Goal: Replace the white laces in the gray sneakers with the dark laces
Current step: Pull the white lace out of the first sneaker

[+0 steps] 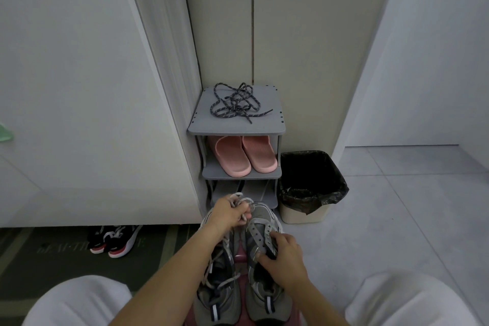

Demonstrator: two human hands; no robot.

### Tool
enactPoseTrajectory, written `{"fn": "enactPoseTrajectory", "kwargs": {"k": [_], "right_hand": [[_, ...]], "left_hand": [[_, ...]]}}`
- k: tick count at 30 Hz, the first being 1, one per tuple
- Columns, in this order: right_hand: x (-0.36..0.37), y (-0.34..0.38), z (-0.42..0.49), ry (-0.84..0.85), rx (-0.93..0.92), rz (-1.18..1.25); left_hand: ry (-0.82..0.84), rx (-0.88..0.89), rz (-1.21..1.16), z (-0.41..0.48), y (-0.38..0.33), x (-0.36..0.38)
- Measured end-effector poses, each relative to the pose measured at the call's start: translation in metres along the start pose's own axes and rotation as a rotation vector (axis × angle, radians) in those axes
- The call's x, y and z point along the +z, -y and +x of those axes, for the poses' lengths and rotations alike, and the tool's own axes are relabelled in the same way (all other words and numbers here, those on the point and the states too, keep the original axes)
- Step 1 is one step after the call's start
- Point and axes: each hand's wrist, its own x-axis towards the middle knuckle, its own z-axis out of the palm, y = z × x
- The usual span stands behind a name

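While L hand (229, 214) bunches limp white laces (236, 196), R hand (287, 259) clasps padded gray sneaker (262, 219)

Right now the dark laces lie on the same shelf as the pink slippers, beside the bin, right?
Not quite. In the head view the dark laces lie on the top shelf of the rack; the pink slippers sit one shelf below. The bin does stand beside the rack.

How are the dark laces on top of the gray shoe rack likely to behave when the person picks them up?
The dark laces lie in loose, overlapping loops, so they are probably floppy and will dangle. The strands cross each other, so lifting one may drag the rest along. Being thin cord, they are likely light.
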Motion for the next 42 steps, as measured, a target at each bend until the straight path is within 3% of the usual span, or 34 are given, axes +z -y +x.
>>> {"fn": "enactPoseTrajectory", "kwargs": {"k": [3,5,11,14,18,20,23,28,31,36,40,42], "right_hand": [[-0.017,0.014,0.009,0.066,0.047,0.021],[-0.032,0.029,0.019,0.021,0.011,0.082],[-0.058,0.096,0.039,0.027,-0.292,0.193],[-0.054,0.116,0.033,0.104,-0.281,0.186],[-0.049,0.103,0.029,0.075,-0.175,0.091],[-0.057,0.093,0.030,0.004,-0.107,0.059],[-0.085,0.102,0.032,-0.126,-0.084,0.205],[-0.133,0.165,0.024,-0.078,-0.309,0.350],[-0.149,0.182,0.016,-0.064,-0.392,0.401],[-0.162,0.170,0.011,-0.141,-0.349,0.545],[-0.146,0.141,0.014,0.063,-0.280,0.298],[-0.136,0.136,0.013,0.096,-0.271,0.298]], "left_hand": [[0.056,0.077,0.003,-0.010,-0.021,-0.008],[0.107,0.143,0.018,-0.021,-0.039,-0.015],[0.206,0.344,-0.057,-0.062,-0.107,-0.034],[0.171,0.435,-0.099,-0.078,-0.137,-0.049],[0.002,0.545,-0.120,-0.081,-0.165,-0.074],[-0.068,0.553,-0.018,-0.078,-0.167,-0.087],[-0.084,0.531,0.291,-0.069,-0.152,-0.096],[0.024,0.505,0.559,-0.067,-0.129,-0.071],[0.107,0.555,0.466,-0.071,-0.132,-0.050],[0.024,0.532,0.310,-0.072,-0.157,-0.038],[0.049,0.551,0.192,-0.074,-0.186,-0.034],[0.057,0.570,0.176,-0.075,-0.201,-0.034]]}}
